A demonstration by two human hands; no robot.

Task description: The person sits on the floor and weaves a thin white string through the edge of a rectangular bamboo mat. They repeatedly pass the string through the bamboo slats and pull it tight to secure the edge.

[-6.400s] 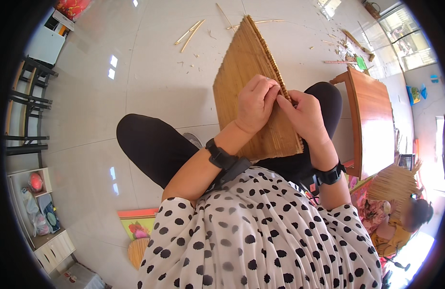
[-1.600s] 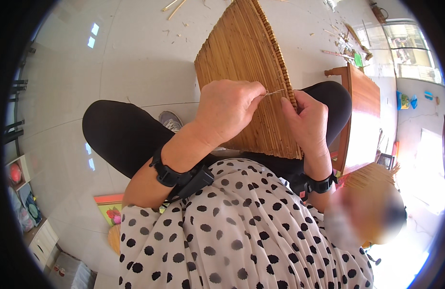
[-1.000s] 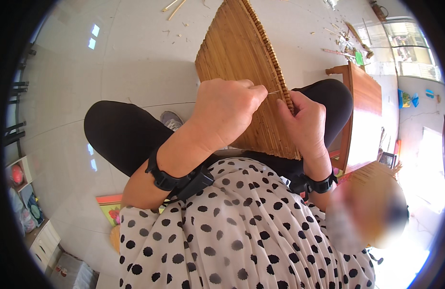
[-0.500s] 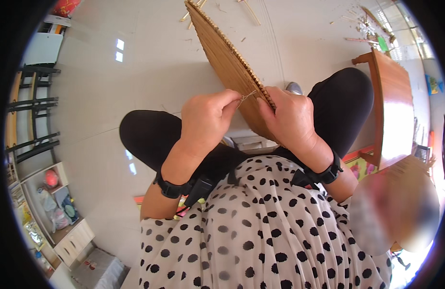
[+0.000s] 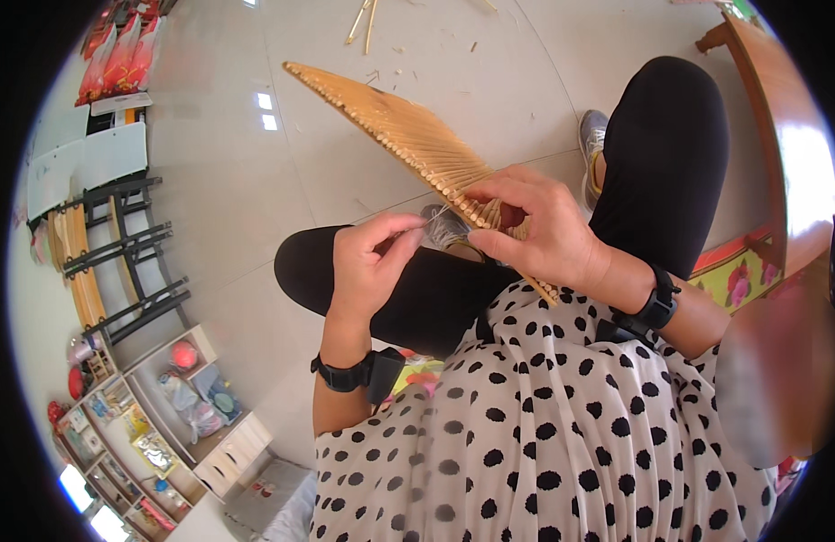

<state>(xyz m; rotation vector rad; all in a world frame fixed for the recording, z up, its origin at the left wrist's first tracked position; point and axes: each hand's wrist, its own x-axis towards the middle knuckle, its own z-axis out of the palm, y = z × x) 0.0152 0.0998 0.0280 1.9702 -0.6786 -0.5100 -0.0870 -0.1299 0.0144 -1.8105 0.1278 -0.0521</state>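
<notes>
A flat panel of tan plant stalks (image 5: 406,135) laid side by side hangs tilted in front of me, its row of round cut ends facing left. My right hand (image 5: 553,226) is closed on the panel's near part, thumb by the cut edge and fingers over the stalks. At the left of that edge my left hand (image 5: 370,262) pinches a thin pale thread (image 5: 438,215), which runs to the cut ends beside my right fingers. Whether a needle is on the thread is too small to tell.
Loose stalks (image 5: 361,25) and scraps lie on the tiled floor. A wooden table (image 5: 751,99) stands at the right, near my bent knee. Shelves (image 5: 155,425) and black metal frames (image 5: 119,235) line the left side. A blurred shape (image 5: 779,379) is close at lower right.
The panel has turned so its cut edge now faces left and its stalk surface shows to the right. My right hand has shifted its grip. My left hand still pinches the thread.
</notes>
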